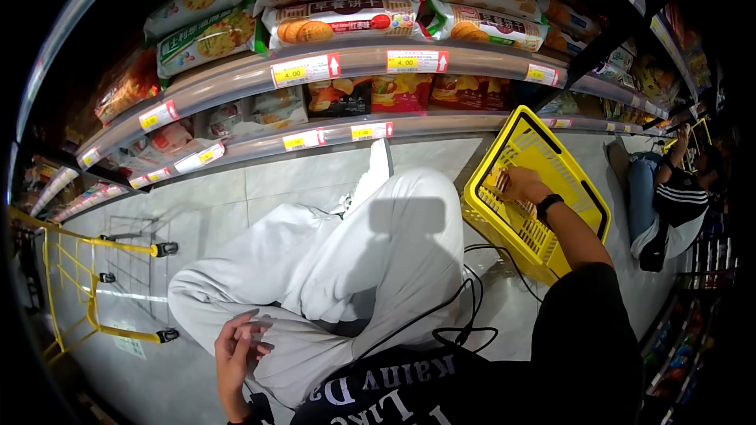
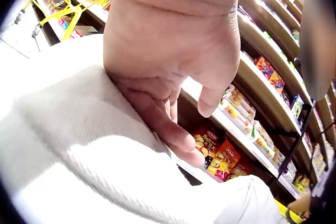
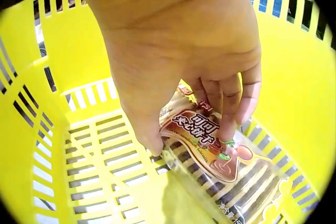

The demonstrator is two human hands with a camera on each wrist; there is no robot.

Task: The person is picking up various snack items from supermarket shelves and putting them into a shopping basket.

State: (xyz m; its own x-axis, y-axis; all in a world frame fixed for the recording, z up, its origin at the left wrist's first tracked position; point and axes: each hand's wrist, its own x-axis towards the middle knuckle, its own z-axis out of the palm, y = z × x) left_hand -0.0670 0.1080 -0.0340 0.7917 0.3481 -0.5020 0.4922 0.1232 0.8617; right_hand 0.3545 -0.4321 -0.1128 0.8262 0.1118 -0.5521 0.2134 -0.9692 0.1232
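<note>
My right hand point(image 3: 184, 61) reaches down into a yellow shopping basket point(image 1: 584, 175) at my right side. Its thumb and fingers grip a clear pack of sandwich biscuits point(image 3: 210, 150) with a brown label, seen in the right wrist view. The pack slants over the basket's slotted floor point(image 3: 100, 166). In the head view only a small part of the pack shows past the fingers. My left hand point(image 1: 236, 350) is over my left thigh in pale trousers point(image 1: 252, 267), fingers loosely bent and holding nothing.
Ahead stands a shelf with biscuit packs point(image 1: 340, 20) above and snack bags point(image 1: 398, 94) below, behind price-tag strips point(image 1: 307, 69). A yellow wheeled frame point(image 1: 94, 299) is at left. A black cable point(image 1: 472, 299) loops beside my leg. Another person point(image 1: 673, 205) crouches at far right.
</note>
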